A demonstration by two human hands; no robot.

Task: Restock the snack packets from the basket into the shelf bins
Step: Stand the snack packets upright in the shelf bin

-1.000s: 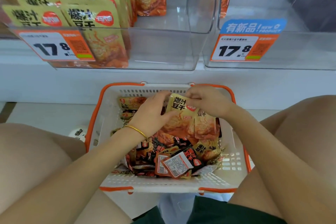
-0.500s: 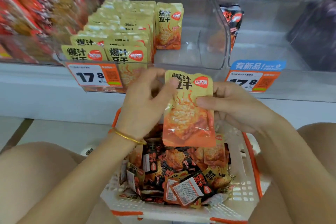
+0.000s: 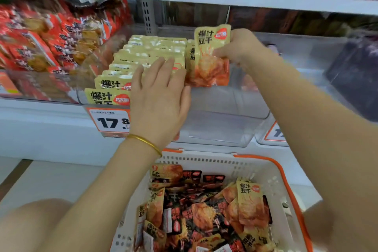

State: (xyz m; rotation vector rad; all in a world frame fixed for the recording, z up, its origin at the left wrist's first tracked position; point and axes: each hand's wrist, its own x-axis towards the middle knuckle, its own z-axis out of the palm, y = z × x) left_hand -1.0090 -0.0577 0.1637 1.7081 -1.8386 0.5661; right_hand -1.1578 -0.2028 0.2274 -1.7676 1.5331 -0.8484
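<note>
While it sits nearest, between the knees, the basket (image 3: 204, 159): white with an orange rim, heaped with loose packets (image 3: 204, 210), yellow and black ones mixed.
Price tag (image 3: 108, 121): fixed to the front of the bin, its right end hidden behind the left wrist.
Left hand (image 3: 161, 96): fingers straight and together, laid flat on the tops of the packet rows (image 3: 143, 55), seemingly bracing them; it holds nothing.
Clear bin (image 3: 225, 125): left part packed with upright rows, right part bare.
Yellow packet (image 3: 211, 57): upright over the bin, just beside the right-hand row, apparently not yet set down.
Right hand (image 3: 239, 47): thumb and fingers pinch the packet's right edge.
Handling: likely light, soft and glossy, so it bends and may slip; the flat sealed edge or top seam offers a surer hold than the puffed middle, and it probably needs neighbours to stay standing.
Red packets (image 3: 41, 41): next bin to the left, blurred.
</note>
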